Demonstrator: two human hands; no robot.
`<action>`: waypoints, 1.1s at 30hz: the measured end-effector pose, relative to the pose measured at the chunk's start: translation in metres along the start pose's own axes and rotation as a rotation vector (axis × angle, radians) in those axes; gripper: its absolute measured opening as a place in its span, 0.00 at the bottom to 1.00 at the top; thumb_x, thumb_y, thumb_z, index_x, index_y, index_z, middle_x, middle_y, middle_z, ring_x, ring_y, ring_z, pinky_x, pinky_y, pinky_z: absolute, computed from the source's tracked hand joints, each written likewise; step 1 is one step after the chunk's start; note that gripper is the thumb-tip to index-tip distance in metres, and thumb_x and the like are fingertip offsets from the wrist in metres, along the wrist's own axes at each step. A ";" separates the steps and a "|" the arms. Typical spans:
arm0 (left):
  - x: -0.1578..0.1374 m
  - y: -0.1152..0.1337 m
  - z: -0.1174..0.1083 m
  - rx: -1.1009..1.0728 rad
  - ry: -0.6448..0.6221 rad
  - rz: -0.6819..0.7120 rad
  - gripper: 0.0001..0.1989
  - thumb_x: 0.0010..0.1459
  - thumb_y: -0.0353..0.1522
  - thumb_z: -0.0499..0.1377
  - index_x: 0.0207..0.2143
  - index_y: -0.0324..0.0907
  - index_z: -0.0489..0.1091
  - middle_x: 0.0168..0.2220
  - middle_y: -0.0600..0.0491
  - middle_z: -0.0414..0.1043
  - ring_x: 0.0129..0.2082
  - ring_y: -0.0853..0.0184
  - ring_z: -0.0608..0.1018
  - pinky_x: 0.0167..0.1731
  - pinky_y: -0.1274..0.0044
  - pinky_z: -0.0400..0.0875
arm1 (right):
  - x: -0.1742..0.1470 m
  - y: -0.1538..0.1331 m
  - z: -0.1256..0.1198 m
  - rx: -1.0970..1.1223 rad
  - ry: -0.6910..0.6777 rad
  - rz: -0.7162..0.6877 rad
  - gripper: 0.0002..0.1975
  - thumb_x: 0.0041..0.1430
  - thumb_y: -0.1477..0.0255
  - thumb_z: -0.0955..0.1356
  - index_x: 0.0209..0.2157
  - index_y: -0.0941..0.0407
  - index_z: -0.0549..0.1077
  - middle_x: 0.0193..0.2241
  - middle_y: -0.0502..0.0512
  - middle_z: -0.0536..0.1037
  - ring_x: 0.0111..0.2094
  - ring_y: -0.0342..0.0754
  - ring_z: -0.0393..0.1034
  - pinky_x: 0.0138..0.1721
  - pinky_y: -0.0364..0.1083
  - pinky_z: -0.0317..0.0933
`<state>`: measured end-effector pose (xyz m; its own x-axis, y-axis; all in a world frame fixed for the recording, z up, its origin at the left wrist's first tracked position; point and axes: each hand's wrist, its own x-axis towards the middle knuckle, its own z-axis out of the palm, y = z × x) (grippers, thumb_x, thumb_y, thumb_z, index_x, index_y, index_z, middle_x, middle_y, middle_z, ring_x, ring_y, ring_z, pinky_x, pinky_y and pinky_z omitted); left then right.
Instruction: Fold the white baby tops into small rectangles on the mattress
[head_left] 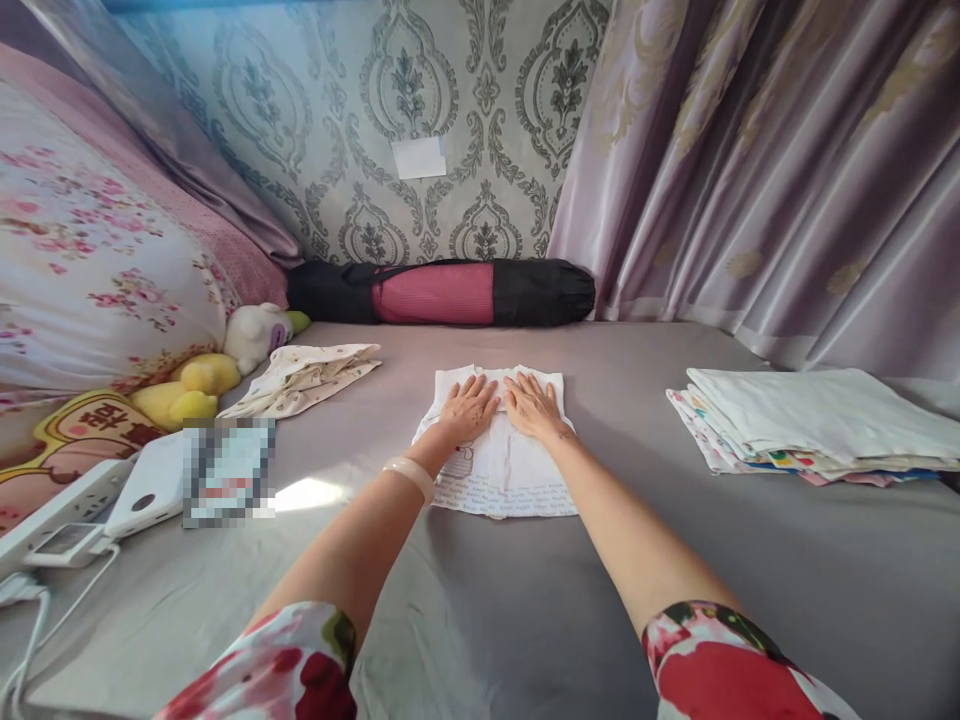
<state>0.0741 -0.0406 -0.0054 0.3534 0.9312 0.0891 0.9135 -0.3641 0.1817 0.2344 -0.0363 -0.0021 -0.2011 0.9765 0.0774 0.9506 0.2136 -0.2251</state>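
Observation:
A small white garment (499, 475) with printed lettering along its near edge lies spread on the grey bed sheet (540, 610). Its exact kind is hard to tell, as the hands cover part of it. My left hand (470, 408) lies flat on its upper left portion, fingers stretched out and pointing away from me. Beside it, my right hand (534, 405) presses flat on the upper right portion, fingers spread. A small gap separates the two hands. Neither hand grips the cloth. A pale bangle (410, 478) circles my left wrist.
A pile of folded cloths (810, 420) lies at the right. At the left are a crumpled patterned cloth (311, 375), plush toys (199, 385), a white device (150, 485) and a power strip (64, 510) with cables. A rolled black and pink bag (435, 292) lies along the wall.

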 end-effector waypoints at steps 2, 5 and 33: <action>0.000 0.000 -0.001 0.004 -0.008 0.006 0.28 0.69 0.42 0.38 0.67 0.42 0.51 0.69 0.45 0.47 0.68 0.56 0.50 0.64 0.59 0.45 | 0.002 0.001 -0.003 0.020 -0.032 0.005 0.26 0.70 0.63 0.50 0.66 0.51 0.55 0.68 0.55 0.50 0.68 0.55 0.40 0.64 0.64 0.33; -0.008 -0.002 -0.009 0.005 -0.033 0.016 0.29 0.69 0.42 0.39 0.67 0.39 0.49 0.69 0.43 0.45 0.69 0.56 0.48 0.64 0.61 0.44 | 0.000 0.005 -0.014 0.099 -0.128 -0.006 0.28 0.70 0.60 0.50 0.67 0.53 0.51 0.69 0.57 0.45 0.69 0.54 0.35 0.65 0.63 0.31; -0.132 0.006 -0.028 0.029 -0.097 0.235 0.32 0.68 0.46 0.38 0.66 0.35 0.50 0.68 0.39 0.46 0.69 0.57 0.48 0.65 0.62 0.41 | -0.127 -0.022 -0.029 0.045 -0.209 -0.379 0.31 0.69 0.59 0.51 0.68 0.59 0.46 0.69 0.59 0.42 0.69 0.53 0.33 0.66 0.60 0.33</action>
<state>0.0275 -0.1666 0.0110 0.5736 0.8186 0.0307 0.8085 -0.5718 0.1390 0.2461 -0.1658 0.0216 -0.5818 0.8126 -0.0348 0.7902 0.5546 -0.2608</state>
